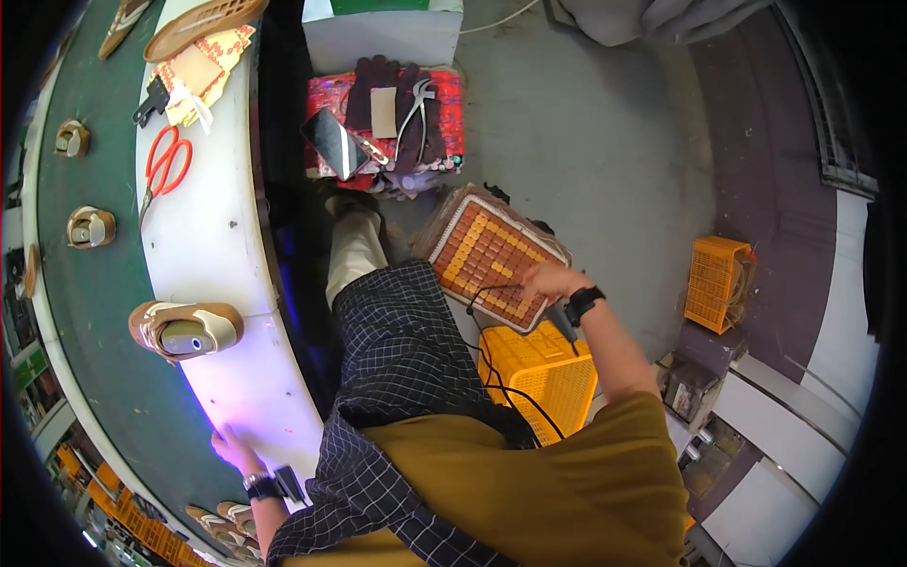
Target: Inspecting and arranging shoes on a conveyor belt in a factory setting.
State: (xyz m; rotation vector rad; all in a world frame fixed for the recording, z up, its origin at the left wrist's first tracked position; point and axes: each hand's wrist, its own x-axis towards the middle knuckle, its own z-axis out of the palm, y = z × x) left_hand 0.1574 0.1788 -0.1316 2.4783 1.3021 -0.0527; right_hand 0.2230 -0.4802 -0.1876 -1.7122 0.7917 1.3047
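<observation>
My left hand (236,451) lies on the edge of the white bench top (213,246), its fingers stretched out and holding nothing. A brown and cream sneaker (210,331) with a grey insert in its opening rests on the bench farther from me. My right hand (553,283) is closed at the edge of a brown and yellow tiled seat mat (496,248). A thin black cord (484,293) runs to its fingertips; the palm side is hidden, so I cannot make out what it grips. Both wrists wear dark bands.
On the bench are red-handled scissors (162,170), a shoe sole (200,26) and a black clip (151,101). More shoes (92,227) stand on the green belt (104,283). Ahead, a red box (326,90) carries pliers (416,113), dark gloves and a phone (333,144). Yellow crates (557,378) stand on the right.
</observation>
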